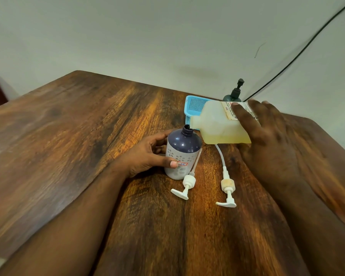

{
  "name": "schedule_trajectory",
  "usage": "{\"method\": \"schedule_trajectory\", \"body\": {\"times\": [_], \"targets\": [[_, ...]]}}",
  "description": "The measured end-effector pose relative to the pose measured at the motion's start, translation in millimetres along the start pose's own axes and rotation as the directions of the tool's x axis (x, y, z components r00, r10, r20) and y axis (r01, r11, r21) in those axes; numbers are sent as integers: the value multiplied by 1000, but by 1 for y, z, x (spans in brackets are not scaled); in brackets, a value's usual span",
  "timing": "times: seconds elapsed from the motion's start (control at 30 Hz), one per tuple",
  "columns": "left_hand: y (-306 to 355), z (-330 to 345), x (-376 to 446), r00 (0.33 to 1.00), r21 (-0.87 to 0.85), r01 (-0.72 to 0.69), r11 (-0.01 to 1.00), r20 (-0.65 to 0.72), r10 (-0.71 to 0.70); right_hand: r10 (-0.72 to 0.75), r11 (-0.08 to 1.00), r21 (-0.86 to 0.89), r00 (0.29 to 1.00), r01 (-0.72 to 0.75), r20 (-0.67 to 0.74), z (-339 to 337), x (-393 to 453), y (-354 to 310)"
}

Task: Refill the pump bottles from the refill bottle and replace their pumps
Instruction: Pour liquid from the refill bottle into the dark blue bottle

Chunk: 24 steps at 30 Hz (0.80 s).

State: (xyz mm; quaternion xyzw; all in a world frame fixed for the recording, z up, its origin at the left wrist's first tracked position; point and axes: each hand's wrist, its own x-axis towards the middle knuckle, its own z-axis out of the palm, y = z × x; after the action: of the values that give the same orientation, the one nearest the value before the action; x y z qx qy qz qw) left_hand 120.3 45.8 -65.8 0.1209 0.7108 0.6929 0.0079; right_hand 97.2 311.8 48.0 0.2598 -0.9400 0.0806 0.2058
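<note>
A pump bottle (182, 154) with a dark purple top and a pale flowered body stands open, without its pump, on the wooden table (88, 136). My left hand (147, 156) grips its side. My right hand (267, 140) holds a translucent refill bottle (217, 124) tipped on its side, with yellowish liquid pooled along its lower edge. The refill bottle's spout sits right at the open neck of the pump bottle. Two white pumps with tubes lie on the table in front, one (185, 186) beside the bottle, the other (227, 188) to its right.
A dark green pump bottle (234, 94) with its pump on stands at the back by the wall. A light blue perforated basket (195, 106) lies behind the refill bottle. A black cable (299, 54) runs up the wall at right.
</note>
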Motion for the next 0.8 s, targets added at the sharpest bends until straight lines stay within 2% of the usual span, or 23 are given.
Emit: {"method": "schedule_trajectory", "body": {"times": [0.8], "targets": [[4,4,-4,1000,-2,-14,1000,-8,14,-26,999,-21,1000,26,-4,-3,1,2]]}}
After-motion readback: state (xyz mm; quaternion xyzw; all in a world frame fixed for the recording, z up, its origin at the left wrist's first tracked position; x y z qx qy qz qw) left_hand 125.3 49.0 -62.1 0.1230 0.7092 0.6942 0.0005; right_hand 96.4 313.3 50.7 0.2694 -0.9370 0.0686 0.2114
